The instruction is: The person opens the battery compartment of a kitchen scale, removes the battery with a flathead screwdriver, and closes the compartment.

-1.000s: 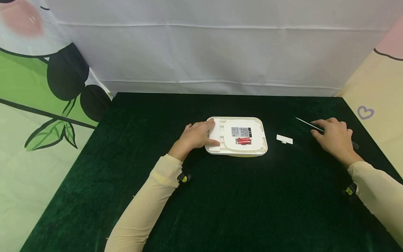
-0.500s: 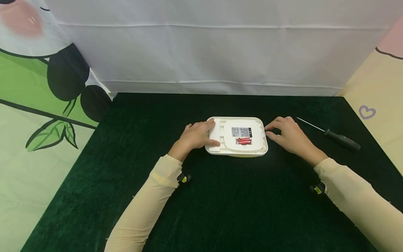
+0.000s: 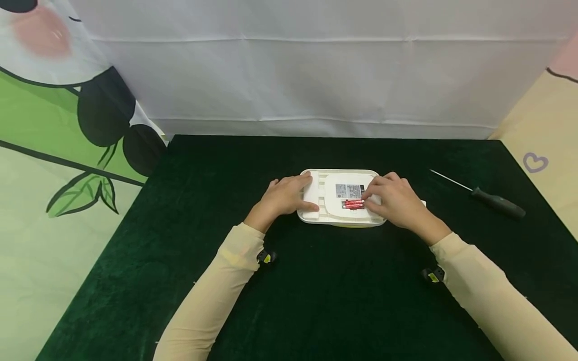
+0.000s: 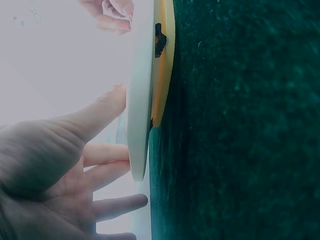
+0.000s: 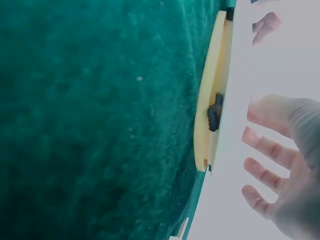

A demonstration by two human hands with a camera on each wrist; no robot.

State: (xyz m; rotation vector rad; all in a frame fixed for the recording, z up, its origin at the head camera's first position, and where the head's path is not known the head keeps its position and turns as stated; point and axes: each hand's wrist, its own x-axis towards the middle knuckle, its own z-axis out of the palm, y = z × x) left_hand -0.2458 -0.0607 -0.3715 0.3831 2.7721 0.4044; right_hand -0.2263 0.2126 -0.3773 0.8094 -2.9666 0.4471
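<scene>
Device (image 3: 331,204) on green cloth (image 3: 289,296), perhaps velvet

Can read no word, brand or number. See a grey-and-black rectangular label (image 3: 349,191) on the white, round-cornered plastic device (image 3: 331,203), with print too fine. See pale, illegible marks on the shiny red cylindrical batteries (image 3: 353,204). Find a purple outlined heart (image 3: 536,160) on the cream fabric backdrop (image 3: 533,120).

Red batteries (image 3: 352,204), white device (image 3: 332,201)
</scene>
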